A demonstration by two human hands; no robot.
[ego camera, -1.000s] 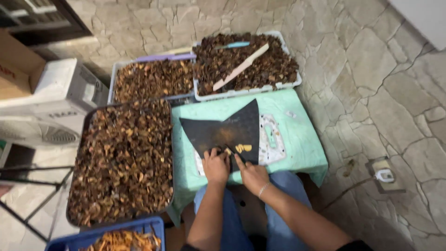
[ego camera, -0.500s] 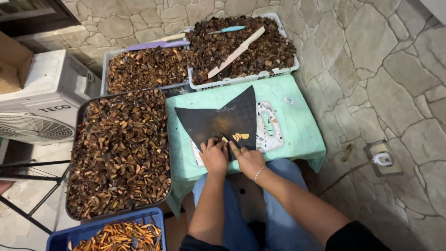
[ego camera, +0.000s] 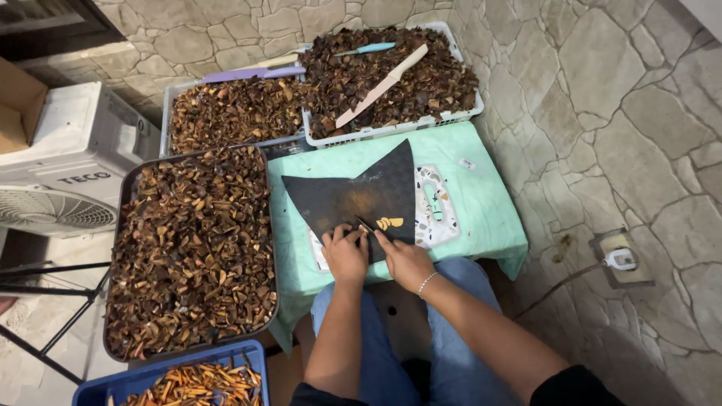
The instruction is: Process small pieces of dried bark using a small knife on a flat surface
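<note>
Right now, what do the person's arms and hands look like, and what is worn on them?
Both forearms are bare. The left hand wears nothing visible. The right hand has a thin beaded bracelet at the wrist, and a dark sleeve covers the right upper arm at the bottom edge. No gloves, rings or markings show.

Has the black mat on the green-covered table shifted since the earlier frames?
No. The black mat keeps its place on the green cloth, its upper point near the white basket; only the camera moved.
</note>
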